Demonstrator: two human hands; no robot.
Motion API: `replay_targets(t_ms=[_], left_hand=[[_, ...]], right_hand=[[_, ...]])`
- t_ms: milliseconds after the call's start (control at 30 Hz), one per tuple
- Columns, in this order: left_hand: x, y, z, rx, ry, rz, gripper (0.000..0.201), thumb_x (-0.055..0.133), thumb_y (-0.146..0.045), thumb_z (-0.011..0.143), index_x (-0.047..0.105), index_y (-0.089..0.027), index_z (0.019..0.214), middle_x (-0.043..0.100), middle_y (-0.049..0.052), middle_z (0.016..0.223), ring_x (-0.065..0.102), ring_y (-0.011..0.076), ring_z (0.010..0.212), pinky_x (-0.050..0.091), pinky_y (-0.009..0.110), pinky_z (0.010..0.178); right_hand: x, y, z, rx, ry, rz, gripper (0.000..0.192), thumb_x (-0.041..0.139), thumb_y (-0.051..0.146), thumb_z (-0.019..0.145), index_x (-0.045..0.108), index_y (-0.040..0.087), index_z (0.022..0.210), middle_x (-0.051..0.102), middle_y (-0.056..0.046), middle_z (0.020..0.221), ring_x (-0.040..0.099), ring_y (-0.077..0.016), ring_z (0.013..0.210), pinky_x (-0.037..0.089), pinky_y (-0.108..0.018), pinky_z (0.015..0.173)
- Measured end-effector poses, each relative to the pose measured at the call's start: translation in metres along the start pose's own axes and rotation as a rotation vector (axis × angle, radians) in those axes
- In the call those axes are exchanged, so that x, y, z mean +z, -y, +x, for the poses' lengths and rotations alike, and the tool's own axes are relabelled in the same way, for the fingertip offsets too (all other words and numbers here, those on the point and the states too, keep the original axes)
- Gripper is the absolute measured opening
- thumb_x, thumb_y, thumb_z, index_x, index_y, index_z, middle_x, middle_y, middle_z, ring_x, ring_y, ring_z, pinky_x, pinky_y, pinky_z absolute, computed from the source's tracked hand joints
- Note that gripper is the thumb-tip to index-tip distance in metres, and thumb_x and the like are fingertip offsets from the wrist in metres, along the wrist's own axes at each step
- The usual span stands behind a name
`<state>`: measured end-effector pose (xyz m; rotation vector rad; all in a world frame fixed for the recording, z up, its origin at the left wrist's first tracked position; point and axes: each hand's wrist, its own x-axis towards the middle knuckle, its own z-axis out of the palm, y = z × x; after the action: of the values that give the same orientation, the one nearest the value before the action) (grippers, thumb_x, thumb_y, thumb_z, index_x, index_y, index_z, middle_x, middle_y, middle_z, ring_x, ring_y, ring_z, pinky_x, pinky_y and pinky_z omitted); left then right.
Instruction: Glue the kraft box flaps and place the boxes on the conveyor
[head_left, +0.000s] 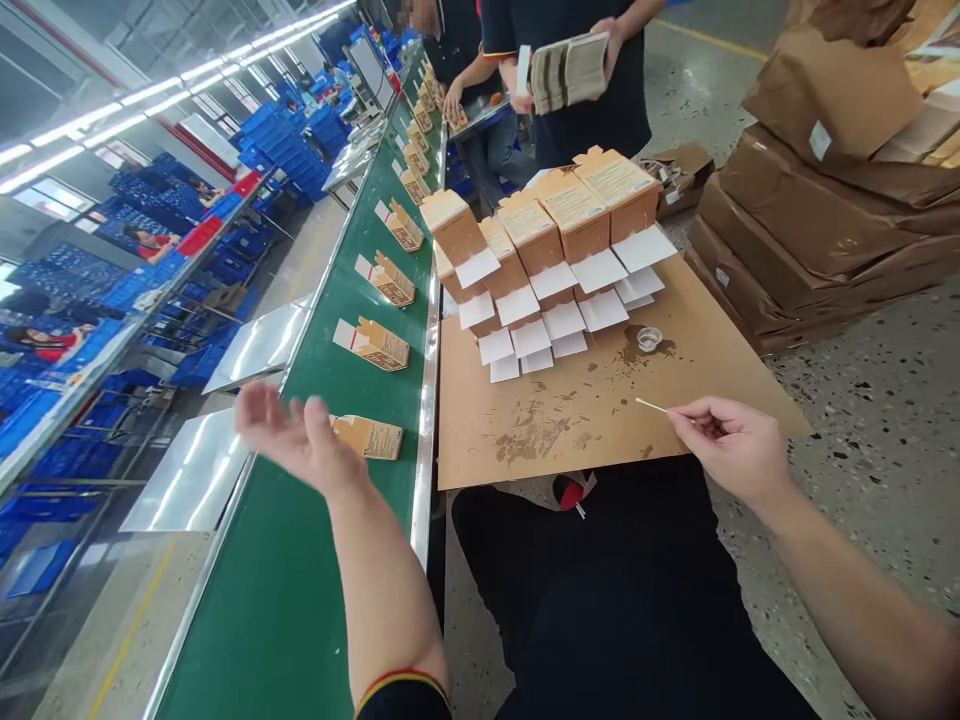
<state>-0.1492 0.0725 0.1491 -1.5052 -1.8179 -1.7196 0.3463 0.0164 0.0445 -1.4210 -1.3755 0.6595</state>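
Observation:
My left hand (300,435) is raised over the green conveyor belt (255,620), its fingers apart and holding nothing. Just beyond it a small printed carton (382,440) lies on the belt, partly covered by the hand. In my right hand (731,445) a cotton swab (651,404) is pinched, its white tip pointing left over the cardboard sheet (720,370). A small clear dish (649,339) sits on that sheet among dark wet spots. Behind it stand stacked brown cartons (566,215) with white flaps (585,318) hanging open towards me.
More cartons (382,345) line the belt into the distance. Across the table a person (570,90) holds a bundle of flat card pieces (570,72), with another person beside them. Large brown paper-wrapped packs (810,220) are piled on the right. Blue crates (255,135) fill the left background.

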Motion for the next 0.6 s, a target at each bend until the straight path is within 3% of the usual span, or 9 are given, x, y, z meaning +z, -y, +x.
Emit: replay_targets(t_ms=[167, 267, 333, 400, 467, 533, 600], left_hand=[[0.144, -0.064, 0.081, 0.102, 0.463, -0.132, 0.08, 0.072, -0.057, 0.098, 0.044, -0.039, 0.171, 0.045, 0.011, 0.182, 0.034, 0.0382, 0.175, 0.031, 0.063, 0.142], [0.215, -0.072, 0.103, 0.194, 0.659, -0.077, 0.087, 0.081, -0.057, 0.094, 0.051, -0.031, 0.171, 0.041, 0.016, 0.185, 0.025, 0.0427, 0.178, 0.021, 0.065, 0.144], [0.243, -0.068, 0.105, 0.208, 0.737, -0.069, 0.082, 0.083, -0.052, 0.094, 0.058, -0.025, 0.167, 0.042, 0.02, 0.183, 0.026, 0.0449, 0.178, 0.016, 0.068, 0.144], [0.254, -0.061, 0.1, 0.196, 0.74, -0.115, 0.069, 0.081, -0.045, 0.097, 0.064, -0.022, 0.16, 0.047, 0.021, 0.179, 0.032, 0.0434, 0.176, 0.017, 0.067, 0.145], [0.247, -0.058, 0.091, 0.206, 0.678, -0.169, 0.058, 0.076, -0.041, 0.102, 0.066, -0.025, 0.156, 0.05, 0.018, 0.176, 0.035, 0.039, 0.175, 0.02, 0.063, 0.145], [0.222, -0.059, 0.079, 0.232, 0.58, -0.189, 0.055, 0.071, -0.041, 0.105, 0.064, -0.026, 0.157, 0.049, 0.015, 0.178, 0.033, 0.0352, 0.176, 0.023, 0.06, 0.145], [0.182, -0.063, 0.061, 0.225, 0.464, -0.187, 0.059, 0.068, -0.044, 0.107, 0.059, -0.027, 0.163, 0.044, 0.014, 0.181, 0.027, 0.0337, 0.179, 0.027, 0.058, 0.144]], right_hand=[[0.011, 0.016, 0.01, -0.076, 0.035, 0.016, 0.044, 0.08, 0.064, 0.099, 0.081, 0.024, 0.08, 0.065, -0.002, 0.065, 0.056, -0.0147, 0.056, 0.049, -0.029, 0.052], [0.012, 0.027, 0.011, -0.123, 0.028, 0.021, 0.041, 0.079, 0.06, 0.102, 0.081, 0.024, 0.081, 0.066, -0.002, 0.066, 0.056, -0.0142, 0.056, 0.047, -0.029, 0.052], [0.009, 0.03, 0.009, -0.14, 0.007, 0.023, 0.039, 0.079, 0.058, 0.102, 0.081, 0.025, 0.081, 0.067, -0.002, 0.067, 0.057, -0.0146, 0.057, 0.048, -0.029, 0.052], [0.003, 0.032, 0.007, -0.151, -0.023, 0.019, 0.038, 0.08, 0.057, 0.102, 0.081, 0.025, 0.081, 0.067, -0.002, 0.066, 0.058, -0.0153, 0.056, 0.049, -0.029, 0.051], [-0.004, 0.031, 0.005, -0.152, -0.055, 0.005, 0.038, 0.08, 0.057, 0.103, 0.082, 0.025, 0.082, 0.068, -0.003, 0.067, 0.058, -0.0162, 0.056, 0.05, -0.031, 0.051], [-0.01, 0.03, 0.004, -0.144, -0.083, -0.01, 0.037, 0.08, 0.058, 0.103, 0.082, 0.026, 0.084, 0.067, -0.003, 0.067, 0.058, -0.0173, 0.056, 0.05, -0.033, 0.05], [-0.015, 0.03, 0.003, -0.135, -0.099, -0.011, 0.036, 0.08, 0.058, 0.103, 0.082, 0.028, 0.085, 0.065, -0.003, 0.066, 0.058, -0.0183, 0.055, 0.051, -0.035, 0.051]])
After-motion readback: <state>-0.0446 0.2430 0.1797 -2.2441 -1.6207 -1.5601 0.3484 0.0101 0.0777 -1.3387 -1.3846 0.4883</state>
